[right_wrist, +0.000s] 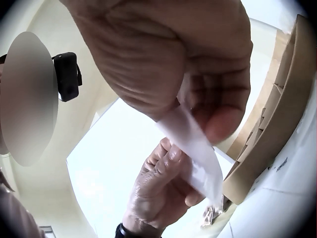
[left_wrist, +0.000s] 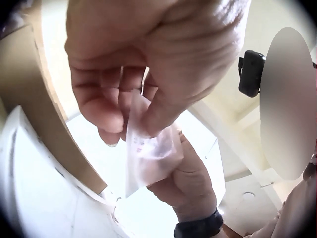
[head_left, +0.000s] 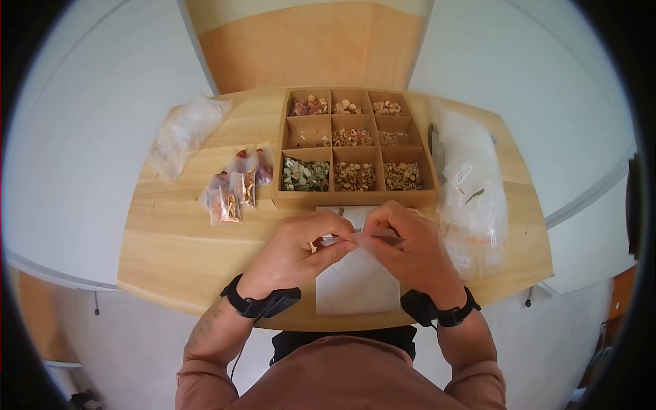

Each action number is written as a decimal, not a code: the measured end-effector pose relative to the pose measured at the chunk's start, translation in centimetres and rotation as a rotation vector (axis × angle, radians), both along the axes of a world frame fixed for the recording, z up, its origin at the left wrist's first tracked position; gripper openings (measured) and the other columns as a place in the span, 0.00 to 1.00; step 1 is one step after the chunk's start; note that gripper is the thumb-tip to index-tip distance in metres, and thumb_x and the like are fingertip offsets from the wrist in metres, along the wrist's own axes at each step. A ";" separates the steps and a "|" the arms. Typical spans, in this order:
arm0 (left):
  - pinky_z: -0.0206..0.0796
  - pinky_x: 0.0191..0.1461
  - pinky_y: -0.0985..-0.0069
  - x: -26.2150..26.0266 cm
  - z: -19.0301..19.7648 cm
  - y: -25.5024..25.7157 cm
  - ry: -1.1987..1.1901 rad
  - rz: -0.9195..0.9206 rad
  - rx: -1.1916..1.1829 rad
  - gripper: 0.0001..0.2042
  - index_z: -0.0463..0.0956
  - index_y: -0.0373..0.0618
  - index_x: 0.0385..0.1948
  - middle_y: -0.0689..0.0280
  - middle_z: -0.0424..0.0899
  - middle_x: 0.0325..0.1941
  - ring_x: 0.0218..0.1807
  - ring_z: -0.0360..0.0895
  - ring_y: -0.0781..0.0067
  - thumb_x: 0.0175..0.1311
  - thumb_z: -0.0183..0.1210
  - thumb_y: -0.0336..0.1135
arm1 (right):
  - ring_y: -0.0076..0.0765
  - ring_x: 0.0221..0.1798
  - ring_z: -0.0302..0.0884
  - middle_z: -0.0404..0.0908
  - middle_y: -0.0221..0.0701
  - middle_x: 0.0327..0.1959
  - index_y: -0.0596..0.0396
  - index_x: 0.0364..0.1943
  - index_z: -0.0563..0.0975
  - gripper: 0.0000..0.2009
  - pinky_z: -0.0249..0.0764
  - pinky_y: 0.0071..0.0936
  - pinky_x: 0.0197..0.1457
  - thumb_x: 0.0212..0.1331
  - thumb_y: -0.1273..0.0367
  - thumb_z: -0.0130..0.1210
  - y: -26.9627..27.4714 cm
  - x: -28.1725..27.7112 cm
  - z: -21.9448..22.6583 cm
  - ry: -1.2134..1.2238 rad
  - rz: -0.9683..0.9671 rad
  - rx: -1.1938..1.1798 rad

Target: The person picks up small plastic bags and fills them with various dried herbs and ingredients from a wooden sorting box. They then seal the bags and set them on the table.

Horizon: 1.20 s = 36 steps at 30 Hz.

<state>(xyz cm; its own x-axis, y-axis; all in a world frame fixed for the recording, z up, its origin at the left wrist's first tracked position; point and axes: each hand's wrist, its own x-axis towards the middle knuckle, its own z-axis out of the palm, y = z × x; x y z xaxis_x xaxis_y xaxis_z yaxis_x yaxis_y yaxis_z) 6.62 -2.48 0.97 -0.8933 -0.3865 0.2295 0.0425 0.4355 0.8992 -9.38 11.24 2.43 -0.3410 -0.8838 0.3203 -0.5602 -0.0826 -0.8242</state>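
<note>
Over the table's front middle, both hands pinch a small translucent plastic bag (head_left: 364,241) between thumbs and fingers. The left hand (head_left: 290,244) grips one end, the right hand (head_left: 414,247) the other, with fingertips nearly meeting. Seen from the left wrist, the bag (left_wrist: 154,153) hangs as a frosted sheet with faint marks on it. From the right wrist view, the same bag (right_wrist: 198,158) stretches between the two hands. Below them lies a white sheet (head_left: 359,290) with small green bits near its far edge, partly covered by the hands.
A cardboard box (head_left: 355,199) with several compartments of dried herbs and slices stands just beyond the hands. Filled small bags (head_left: 229,205) lie to its left, near a crumpled clear bag (head_left: 188,137). Clear plastic bags (head_left: 478,212) with labels cover the right side.
</note>
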 end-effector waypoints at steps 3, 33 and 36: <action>0.71 0.42 0.80 0.1 0.3 -0.8 -0.171 -0.041 0.088 0.12 0.79 0.40 0.44 0.65 0.84 0.41 0.40 0.78 0.79 0.58 0.68 0.24 | 0.35 0.25 0.79 0.80 0.34 0.24 0.55 0.33 0.76 0.09 0.74 0.28 0.31 0.54 0.71 0.67 -0.4 -0.1 0.8 0.003 0.032 0.010; 0.74 0.52 0.74 0.0 -1.9 -3.7 -0.206 -0.868 0.548 0.22 0.68 0.37 0.58 0.59 0.82 0.49 0.51 0.81 0.68 0.63 0.62 0.29 | 0.28 0.24 0.72 0.69 0.20 0.18 0.44 0.25 0.75 0.10 0.67 0.27 0.34 0.48 0.63 0.68 -3.1 0.9 1.4 0.559 0.271 -0.215; 0.67 0.56 0.76 -0.1 -2.7 -3.1 -0.188 -0.885 0.749 0.25 0.67 0.39 0.62 0.62 0.77 0.51 0.51 0.75 0.74 0.63 0.62 0.33 | 0.30 0.25 0.73 0.71 0.22 0.19 0.45 0.28 0.77 0.11 0.68 0.29 0.35 0.49 0.61 0.68 -3.0 0.4 0.9 0.569 0.318 -0.174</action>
<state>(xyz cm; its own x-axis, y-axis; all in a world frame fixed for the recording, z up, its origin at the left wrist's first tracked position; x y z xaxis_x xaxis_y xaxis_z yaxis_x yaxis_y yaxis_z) 6.50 -5.63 -1.76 -0.9140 0.4033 0.0443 -0.0953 -0.3195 0.9428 -9.01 8.27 3.36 0.1916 -0.8326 0.5196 -0.8298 -0.4202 -0.3673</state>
